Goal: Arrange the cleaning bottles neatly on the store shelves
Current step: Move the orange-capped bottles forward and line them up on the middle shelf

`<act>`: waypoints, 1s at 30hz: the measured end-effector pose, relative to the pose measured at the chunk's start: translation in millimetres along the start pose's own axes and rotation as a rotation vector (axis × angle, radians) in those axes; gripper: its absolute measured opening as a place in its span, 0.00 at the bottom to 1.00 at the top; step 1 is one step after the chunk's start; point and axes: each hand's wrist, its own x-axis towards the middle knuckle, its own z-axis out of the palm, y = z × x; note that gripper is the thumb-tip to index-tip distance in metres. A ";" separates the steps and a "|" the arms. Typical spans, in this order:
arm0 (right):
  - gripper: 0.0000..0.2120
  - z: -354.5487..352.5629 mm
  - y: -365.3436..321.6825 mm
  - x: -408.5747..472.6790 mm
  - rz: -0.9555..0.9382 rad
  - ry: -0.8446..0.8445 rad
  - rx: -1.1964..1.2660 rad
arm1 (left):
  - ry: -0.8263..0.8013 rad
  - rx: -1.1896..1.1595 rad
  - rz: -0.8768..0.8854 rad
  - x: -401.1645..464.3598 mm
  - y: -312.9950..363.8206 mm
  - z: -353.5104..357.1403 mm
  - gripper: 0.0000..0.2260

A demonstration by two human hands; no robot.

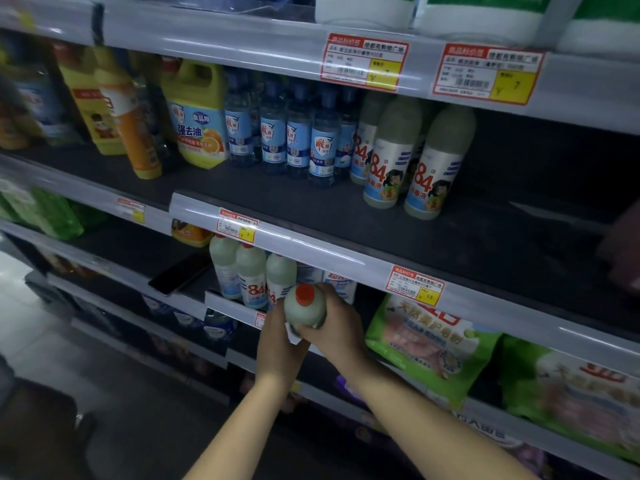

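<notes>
- Shelf [346, 252] above overhangs the slot; lifting the bottle [304, 308] too high at 12 o'clock likely clips the price rail.
- Row of 84 bottles [251, 271] stands just beside at 10 o'clock; a sideways nudge could topple them.
- Bottle is held in front of the lower shelf edge, orange cap up.
- Right hand [337, 323] wraps its body, left hand [277, 336] cups beneath; a slip during handover drops it.
- Phone [180, 273] at 9 o'clock could get knocked.
</notes>
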 end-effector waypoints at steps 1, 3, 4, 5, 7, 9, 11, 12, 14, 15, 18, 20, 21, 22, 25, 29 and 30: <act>0.25 -6.0 -8.7 -3.2 -0.023 -0.022 0.007 | 0.003 0.030 0.000 -0.7 0.7 -3.6 0.24; 0.23 -18.8 -30.2 -8.3 -0.054 -0.070 -0.008 | 0.014 0.058 -0.015 -1.9 6.0 -12.5 0.24; 0.23 -25.8 -41.1 -10.3 -0.080 -0.073 -0.004 | 0.031 0.044 -0.002 -3.8 12.1 -17.6 0.23; 0.23 -33.6 -52.1 -12.2 -0.116 -0.063 0.010 | 0.057 0.025 0.024 -6.2 20.3 -23.3 0.23; 0.25 -51.6 -74.4 -16.0 -0.173 -0.048 0.044 | 0.112 0.000 0.095 -11.4 42.6 -36.5 0.26; 0.26 -71.9 -96.2 -18.6 -0.234 -0.049 0.069 | 0.148 -0.030 0.178 -13.8 68.8 -49.5 0.29; 0.27 -92.5 -115.5 -18.9 -0.293 -0.040 0.101 | 0.155 -0.063 0.257 -11.7 95.8 -61.3 0.31; 0.28 -101.8 -123.5 -17.8 -0.320 -0.021 0.120 | 0.157 -0.075 0.287 -7.8 107.4 -65.6 0.32; 0.29 -116.1 -135.1 -14.4 -0.363 0.030 0.141 | 0.157 -0.089 0.347 3.1 126.1 -71.4 0.30; 0.29 -121.5 -138.9 -12.3 -0.377 0.057 0.146 | 0.153 -0.093 0.370 9.2 134.6 -73.1 0.29; 0.30 -131.0 -143.9 -3.1 -0.400 0.139 0.158 | 0.112 -0.091 0.429 30.9 153.2 -73.2 0.29; 0.32 -131.1 -143.5 5.0 -0.390 0.176 0.129 | 0.088 -0.092 0.454 46.9 159.9 -69.0 0.29; 0.35 -129.5 -142.4 9.7 -0.379 0.192 0.098 | 0.077 -0.103 0.469 54.2 161.8 -66.1 0.29; 0.37 -127.4 -140.3 15.0 -0.366 0.210 0.064 | 0.065 -0.109 0.477 60.4 162.6 -62.6 0.29; 0.39 -123.2 -132.0 31.1 -0.329 0.245 -0.004 | -0.001 -0.131 0.470 73.4 164.2 -51.4 0.28; 0.40 -118.1 -119.8 50.4 -0.272 0.253 -0.023 | -0.134 -0.176 0.403 90.8 160.8 -40.8 0.27; 0.40 -116.6 -117.2 55.6 -0.268 0.260 -0.024 | -0.162 -0.178 0.420 95.5 158.0 -39.0 0.27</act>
